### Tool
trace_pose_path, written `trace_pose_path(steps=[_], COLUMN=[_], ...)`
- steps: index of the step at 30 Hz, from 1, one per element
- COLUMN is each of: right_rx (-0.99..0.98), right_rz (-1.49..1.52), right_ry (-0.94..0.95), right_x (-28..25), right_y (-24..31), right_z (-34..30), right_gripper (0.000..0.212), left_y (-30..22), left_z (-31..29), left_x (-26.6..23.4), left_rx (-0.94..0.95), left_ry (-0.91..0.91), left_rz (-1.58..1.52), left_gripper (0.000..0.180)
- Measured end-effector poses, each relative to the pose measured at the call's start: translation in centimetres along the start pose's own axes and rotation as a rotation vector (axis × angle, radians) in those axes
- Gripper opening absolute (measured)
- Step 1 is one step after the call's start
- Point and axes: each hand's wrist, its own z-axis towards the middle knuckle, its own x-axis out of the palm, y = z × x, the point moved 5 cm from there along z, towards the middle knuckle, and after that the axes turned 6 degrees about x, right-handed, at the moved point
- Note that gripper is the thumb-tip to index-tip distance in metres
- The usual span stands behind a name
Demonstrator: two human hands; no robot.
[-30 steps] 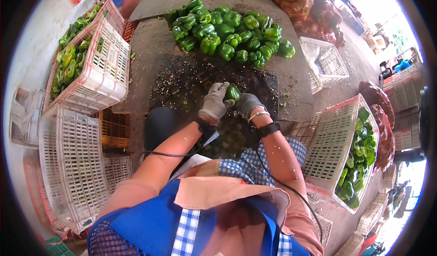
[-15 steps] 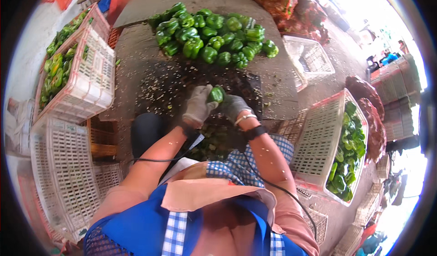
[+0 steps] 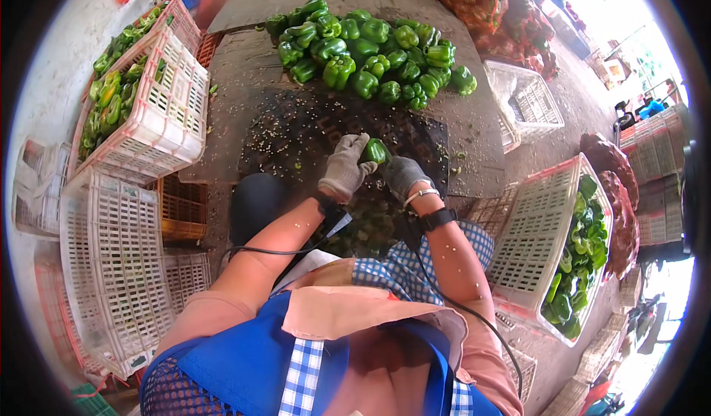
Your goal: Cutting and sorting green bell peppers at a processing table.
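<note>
My left hand [image 3: 346, 169], in a dirty pale glove, grips a green bell pepper [image 3: 376, 151] above the near part of the work surface. Close against the pepper's right side is my right hand [image 3: 406, 178], in a darker grey glove. Its fingers are curled closed, and whatever lies inside them is hidden. Beyond both hands a heap of whole green bell peppers [image 3: 363, 49] rests on the board. Between heap and hands lies a dark sheet [image 3: 289, 138] strewn with pale seeds.
Crates with green peppers stand at the left [image 3: 174, 109] and right [image 3: 522, 227]. A white crate [image 3: 118, 268] sits at lower left, another [image 3: 541, 105] beyond the board's right edge. Filled net sacks [image 3: 474, 1] are at the back right. Cables run along both my forearms.
The whole view has shifted, so the scene sits further right. My hands keep their hold beside the same pepper, which looks slightly turned.
</note>
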Motion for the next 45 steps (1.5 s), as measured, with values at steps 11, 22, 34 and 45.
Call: trace_pose_path(steps=[11, 22, 34, 45], right_rx=[0.044, 0.024, -0.213, 0.058], right_rz=[0.001, -0.004, -0.24, 0.03], right_ry=[0.169, 0.114, 0.055, -0.051], right_x=[4.8, 4.5, 10.1, 8.4], right_y=[-2.2, -3.0, -4.0, -3.5], right_z=[2.1, 2.5, 4.9, 4.0], right_gripper=[0.023, 0.023, 0.029, 0.03], left_y=[-4.0, -3.6, -2.8, -2.3], left_z=[-0.2, 1.4, 0.7, 1.1], left_x=[-0.8, 0.8, 0.2, 0.0], left_rx=[0.084, -0.041, -0.055, -0.164], left_ry=[0.104, 0.105, 0.105, 0.083], left_rz=[0.165, 0.215, 0.158, 0.031], left_gripper=[0.065, 0.057, 0.057, 0.055])
